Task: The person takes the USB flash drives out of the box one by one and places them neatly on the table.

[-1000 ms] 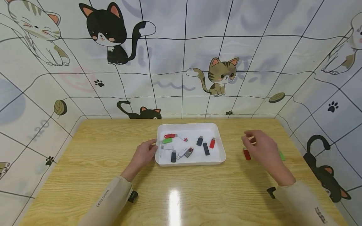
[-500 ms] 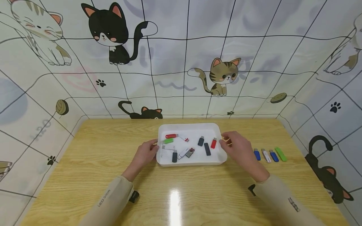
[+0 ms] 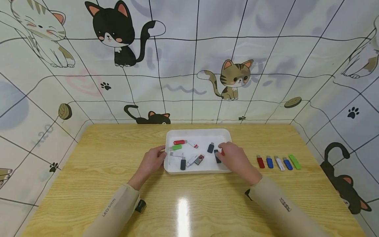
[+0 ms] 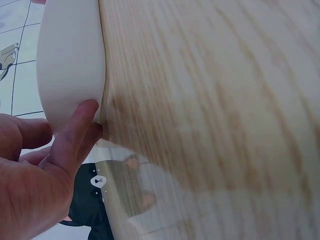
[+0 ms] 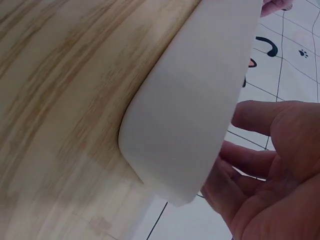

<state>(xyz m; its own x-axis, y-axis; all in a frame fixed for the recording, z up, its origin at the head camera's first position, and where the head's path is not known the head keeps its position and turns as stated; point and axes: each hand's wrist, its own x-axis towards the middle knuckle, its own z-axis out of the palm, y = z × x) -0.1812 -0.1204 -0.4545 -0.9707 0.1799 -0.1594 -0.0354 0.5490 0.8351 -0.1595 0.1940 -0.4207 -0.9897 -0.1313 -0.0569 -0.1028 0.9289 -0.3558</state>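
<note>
The white tray (image 3: 204, 133) (image 4: 72, 60) (image 5: 180, 105) holds several USB drives: red (image 3: 179, 142), green (image 3: 176, 147), dark (image 3: 210, 147), silver and white ones. My left hand (image 3: 152, 161) (image 4: 40, 175) grips the tray's left wall, fingers on its outside and thumb tip hidden by the rim. Over the right part of the tray is my right hand (image 3: 237, 161) (image 5: 280, 165). Its thumb and index finger stand apart beside another red drive (image 3: 222, 152), partly covering it and a dark drive (image 3: 217, 156). In the right wrist view the tray wall hides the fingertips.
Right of the tray, a row of drives lies on the wooden table (image 3: 118, 138): red (image 3: 260, 161), blue (image 3: 269, 162), white (image 3: 279, 163), blue (image 3: 287, 163) and green (image 3: 294, 162). Cat-patterned cloth (image 3: 177, 89) rises behind the table and at both sides.
My right hand has moved left from the table's row of drives, past the tray's right rim, to above the drives inside. The red drive at the row's left end shows fully. My left hand stays put.
</note>
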